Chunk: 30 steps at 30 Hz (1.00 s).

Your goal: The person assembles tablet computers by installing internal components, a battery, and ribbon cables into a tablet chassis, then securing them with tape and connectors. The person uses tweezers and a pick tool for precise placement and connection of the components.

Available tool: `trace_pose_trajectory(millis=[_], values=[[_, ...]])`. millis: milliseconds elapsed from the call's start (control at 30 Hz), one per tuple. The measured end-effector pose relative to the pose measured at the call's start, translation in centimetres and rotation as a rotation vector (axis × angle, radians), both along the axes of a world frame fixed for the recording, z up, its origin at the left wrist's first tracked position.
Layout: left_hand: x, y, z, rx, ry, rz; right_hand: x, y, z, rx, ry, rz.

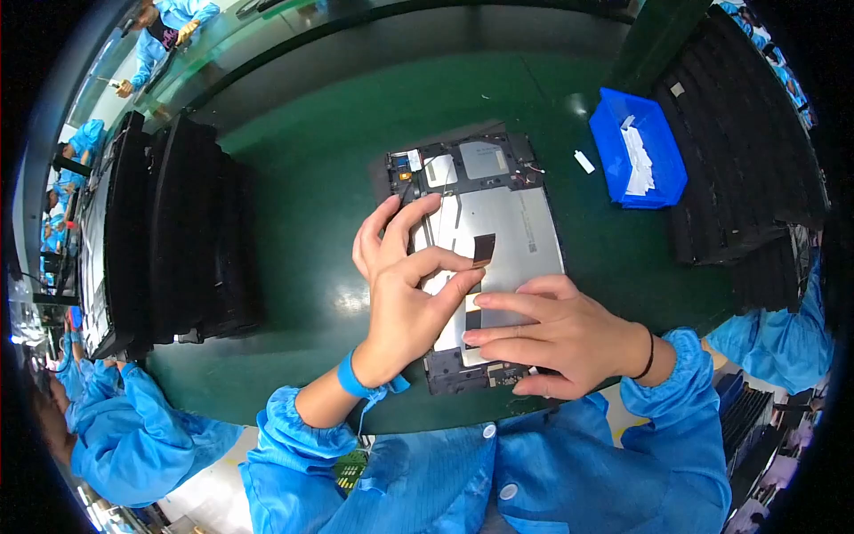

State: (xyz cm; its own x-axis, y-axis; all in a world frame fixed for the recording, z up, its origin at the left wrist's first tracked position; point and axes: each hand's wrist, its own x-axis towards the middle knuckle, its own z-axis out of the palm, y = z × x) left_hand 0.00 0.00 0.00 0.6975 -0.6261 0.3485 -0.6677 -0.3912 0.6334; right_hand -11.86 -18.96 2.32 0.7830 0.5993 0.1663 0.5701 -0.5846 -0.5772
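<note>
An opened tablet (520,222) lies on the green table, its silver metal back and black end sections showing. Thumb and index finger of my left hand (405,294) pinch a dark brown flat strip (484,247), which looks like a flex cable and stands up off the tablet's middle. The other left fingers reach over the tablet's left edge. With fingers stretched out, my right hand (565,338) lies on the tablet's lower right part. Its fingertips touch a pale and dark strip running down from the pinch. What lies under the right palm is hidden.
Toward the far right stands a blue bin (667,169) with white slips in it; a small white piece (584,161) lies beside it. Black stacked trays (196,231) rise at the left, more stacks (734,151) at the right. Co-workers in blue sit on both sides.
</note>
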Motion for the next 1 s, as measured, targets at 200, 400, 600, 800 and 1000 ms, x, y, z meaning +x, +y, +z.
trace_pose_trajectory(millis=[200, 400, 600, 800, 1000], values=[[0.3, -0.7, -0.4, -0.033, -0.025, 0.053, 1.3, -0.4, -0.2, -0.115, -0.153, -0.271], [0.2, -0.3, -1.3, -0.056, -0.047, 0.097, 4.0, -3.6, -2.3, 0.331, -0.274, -0.583], [0.0, -0.5, -1.1, -0.091, -0.065, 0.097, 7.5, -10.1, -1.7, -0.608, -0.736, -0.836], [-0.1, -0.3, -1.3, -0.125, -0.123, 0.113, 10.4, -13.6, -2.3, -0.972, -0.431, -0.609], [-0.1, -0.2, -1.2, -0.165, -0.114, 0.064, 11.5, -13.9, -1.7, -1.070, -0.167, -0.560]])
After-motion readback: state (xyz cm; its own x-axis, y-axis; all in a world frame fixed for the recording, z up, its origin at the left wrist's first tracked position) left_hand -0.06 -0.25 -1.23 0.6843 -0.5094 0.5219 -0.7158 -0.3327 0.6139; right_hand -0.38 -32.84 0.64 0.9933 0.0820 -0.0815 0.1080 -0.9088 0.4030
